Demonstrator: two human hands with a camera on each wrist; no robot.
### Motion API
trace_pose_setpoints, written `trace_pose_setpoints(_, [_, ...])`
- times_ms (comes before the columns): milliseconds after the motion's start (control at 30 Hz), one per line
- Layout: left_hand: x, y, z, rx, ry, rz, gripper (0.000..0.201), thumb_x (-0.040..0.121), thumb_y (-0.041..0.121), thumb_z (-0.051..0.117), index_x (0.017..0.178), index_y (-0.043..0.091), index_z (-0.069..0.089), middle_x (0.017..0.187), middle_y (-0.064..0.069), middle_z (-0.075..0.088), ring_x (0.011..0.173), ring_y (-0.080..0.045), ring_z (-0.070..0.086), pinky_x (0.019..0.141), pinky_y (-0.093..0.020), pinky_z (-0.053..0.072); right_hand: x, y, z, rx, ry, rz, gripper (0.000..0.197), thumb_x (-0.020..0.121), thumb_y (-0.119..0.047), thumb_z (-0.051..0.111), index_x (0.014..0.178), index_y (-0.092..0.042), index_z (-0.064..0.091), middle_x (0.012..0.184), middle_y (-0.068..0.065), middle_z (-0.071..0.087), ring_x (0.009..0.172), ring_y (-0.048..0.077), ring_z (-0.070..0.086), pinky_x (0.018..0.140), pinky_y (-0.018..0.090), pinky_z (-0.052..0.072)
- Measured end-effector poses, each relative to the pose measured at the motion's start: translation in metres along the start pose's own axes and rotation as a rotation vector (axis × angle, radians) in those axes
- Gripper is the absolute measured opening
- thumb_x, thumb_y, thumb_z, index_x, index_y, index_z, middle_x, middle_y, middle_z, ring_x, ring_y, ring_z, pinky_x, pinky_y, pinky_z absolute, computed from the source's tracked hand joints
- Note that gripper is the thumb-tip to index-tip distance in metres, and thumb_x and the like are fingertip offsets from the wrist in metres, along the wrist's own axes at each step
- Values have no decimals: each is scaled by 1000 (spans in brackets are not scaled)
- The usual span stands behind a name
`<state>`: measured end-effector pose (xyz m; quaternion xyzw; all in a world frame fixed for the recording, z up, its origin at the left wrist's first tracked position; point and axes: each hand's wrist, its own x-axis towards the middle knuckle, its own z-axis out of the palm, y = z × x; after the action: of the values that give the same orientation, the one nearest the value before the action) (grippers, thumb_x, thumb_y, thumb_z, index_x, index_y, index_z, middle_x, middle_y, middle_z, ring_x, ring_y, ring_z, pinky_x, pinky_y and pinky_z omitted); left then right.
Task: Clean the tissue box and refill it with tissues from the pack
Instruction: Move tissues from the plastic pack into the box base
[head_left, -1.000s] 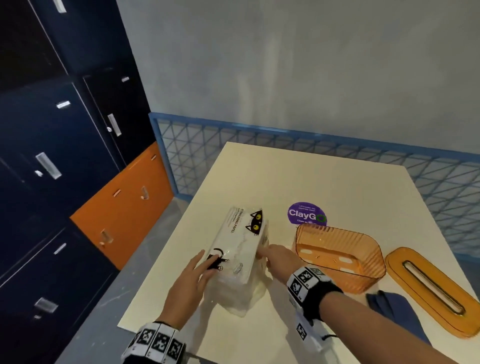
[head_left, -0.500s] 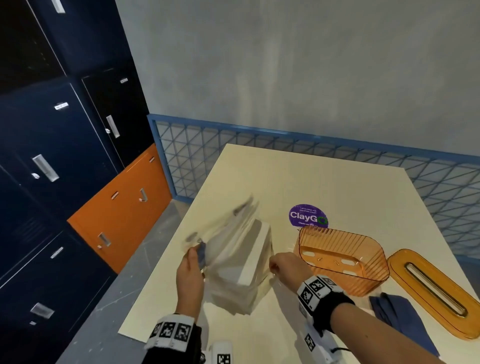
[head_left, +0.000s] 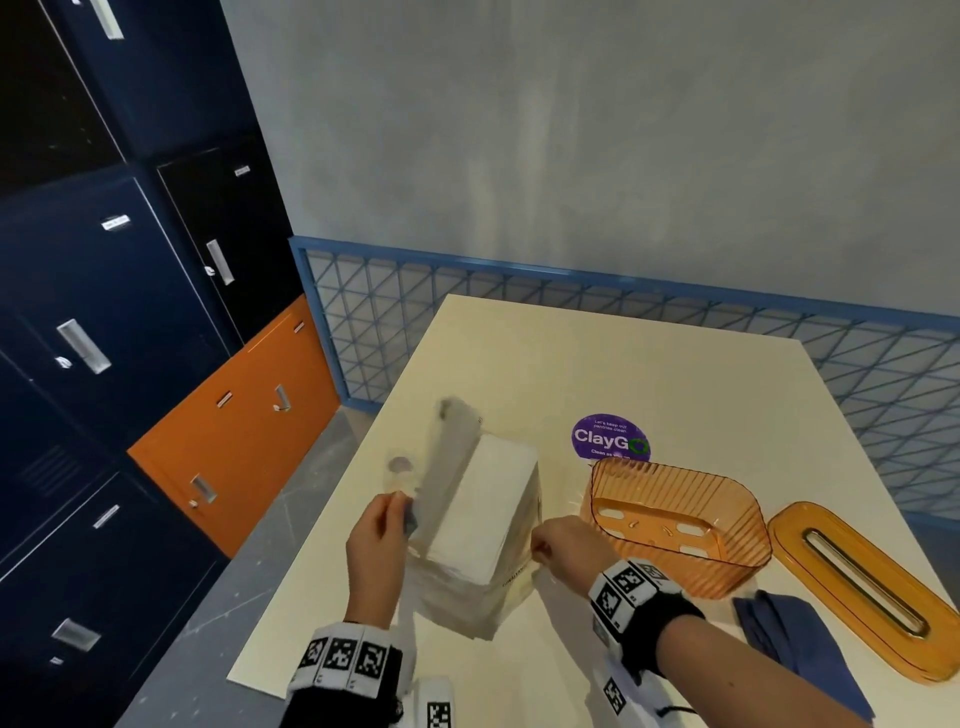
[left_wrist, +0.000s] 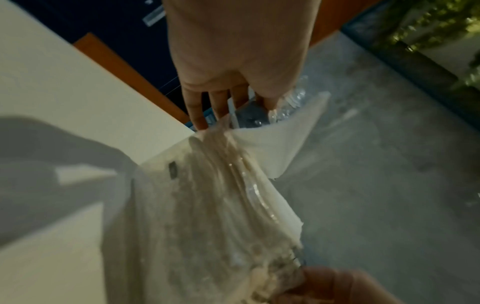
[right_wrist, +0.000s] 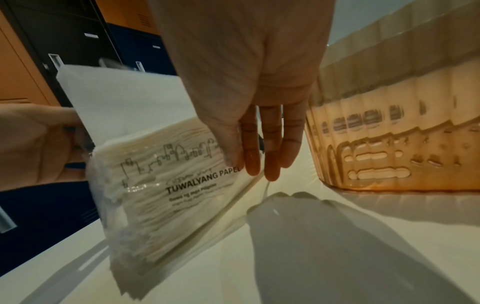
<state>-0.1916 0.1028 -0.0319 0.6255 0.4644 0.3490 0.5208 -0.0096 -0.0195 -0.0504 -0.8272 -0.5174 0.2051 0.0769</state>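
A clear plastic tissue pack (head_left: 478, 540) (right_wrist: 166, 185) stands on the cream table (head_left: 649, 374), its wrapper torn apart at the top and the white tissue stack (head_left: 493, 499) showing. My left hand (head_left: 382, 540) (left_wrist: 233, 98) pinches the left flap of the wrapper (head_left: 447, 457). My right hand (head_left: 558, 545) (right_wrist: 259, 156) pinches the wrapper's right side. The orange translucent tissue box base (head_left: 675, 525) (right_wrist: 389, 133) sits open just right of the pack. Its orange slotted lid (head_left: 862, 587) lies further right.
A folded blue cloth (head_left: 800, 644) lies near the table's front right, by the lid. A purple ClayGo sticker (head_left: 610, 438) is on the table behind the box. Dark blue and orange lockers (head_left: 156, 364) stand at the left, a blue mesh rail (head_left: 623, 312) behind the table.
The two hands have pulled the wrapper apart, the left flap swinging up and leftward. The white tissue stack, covered a second ago, now shows.
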Motion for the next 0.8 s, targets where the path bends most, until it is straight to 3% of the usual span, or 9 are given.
trace_pose_setpoints(200, [-7, -11, -2, 41, -22, 40, 27, 97, 12, 45, 76, 14, 61, 79, -8, 65, 73, -16, 55, 66, -19, 41, -1, 2, 2, -6, 12, -7, 24, 89, -8, 45, 98, -8, 68, 105, 12, 68, 97, 26, 63, 72, 26, 40])
trace_pose_setpoints(300, [4, -14, -4, -33, 101, -107, 27, 99, 17, 42, 77, 14, 58, 82, -11, 60, 79, -24, 52, 74, -39, 47, -1, 2, 2, 2, 15, 10, 25, 90, -8, 44, 98, -8, 67, 105, 11, 68, 97, 25, 63, 73, 27, 42])
trace_pose_setpoints(400, [20, -27, -4, -119, 207, -358, 27, 97, 17, 40, 76, 10, 54, 85, -14, 56, 83, -28, 52, 79, -45, 51, -1, 2, 3, 4, 22, 18, 25, 92, -15, 46, 102, -8, 68, 106, 11, 68, 97, 25, 63, 79, 32, 49])
trace_pose_setpoints(467, [29, -39, -4, -106, 208, -474, 28, 93, 15, 40, 69, 8, 52, 77, -16, 56, 81, -32, 57, 82, -50, 53, 0, 0, 4, 4, 18, 23, 25, 93, -17, 46, 100, -7, 68, 104, 12, 68, 95, 26, 64, 75, 32, 49])
trace_pose_setpoints(533, [32, -43, -3, -110, 178, -572, 30, 93, 13, 39, 64, 9, 46, 67, -16, 52, 67, -31, 56, 67, -40, 50, 1, -1, 6, 15, 14, 29, 24, 92, -15, 46, 94, -4, 67, 100, 14, 68, 94, 27, 64, 68, 28, 42])
trace_pose_setpoints(600, [31, -46, -3, -155, 161, -648, 34, 94, 11, 40, 61, 5, 44, 59, -14, 47, 51, -24, 45, 52, -29, 37, 1, -1, 7, 13, 15, 30, 25, 93, -16, 45, 93, -3, 66, 100, 15, 68, 94, 28, 64, 67, 27, 38])
trace_pose_setpoints(667, [31, -48, -4, -175, 156, -688, 37, 94, 11, 40, 58, 4, 42, 53, -14, 47, 44, -22, 41, 45, -24, 32, -1, -1, 7, 8, 25, 26, 27, 95, -18, 44, 95, -3, 66, 101, 16, 67, 95, 28, 63, 69, 27, 37])
trace_pose_setpoints(733, [31, -49, -6, -208, 161, -687, 37, 95, 13, 39, 58, 5, 42, 53, -14, 54, 42, -22, 48, 44, -24, 42, -3, 0, 7, 6, 35, 21, 26, 95, -18, 45, 96, -3, 66, 101, 16, 67, 95, 27, 63, 69, 26, 37])
trace_pose_setpoints(800, [33, -50, -9, -237, 174, -718, 32, 93, 13, 40, 63, 4, 47, 67, -19, 59, 52, -25, 53, 56, -34, 50, -5, 2, 7, 7, 40, 25, 26, 95, -17, 45, 96, -3, 67, 101, 15, 68, 94, 26, 63, 70, 27, 39])
